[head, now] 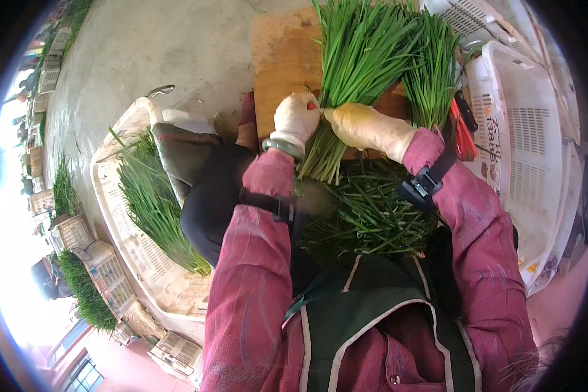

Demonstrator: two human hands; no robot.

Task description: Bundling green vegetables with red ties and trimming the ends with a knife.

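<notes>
My left hand, in a pale glove with a bangle at the wrist, is closed at the left side of a bunch of long green leafy stalks. A bit of red shows between its fingers; what it is cannot be told. My right hand, in a yellowish glove, grips the same bunch near its pale lower ends. The bunch lies over a wooden board, leaves pointing away from me. A second green bunch rests to its right. Loose, darker leaves are heaped in front of my lap.
At left, a white plastic crate holds more green stalks. Red plastic strips hang beside a white crate at right. Farther left, crates with greens line the concrete floor, with a person near them.
</notes>
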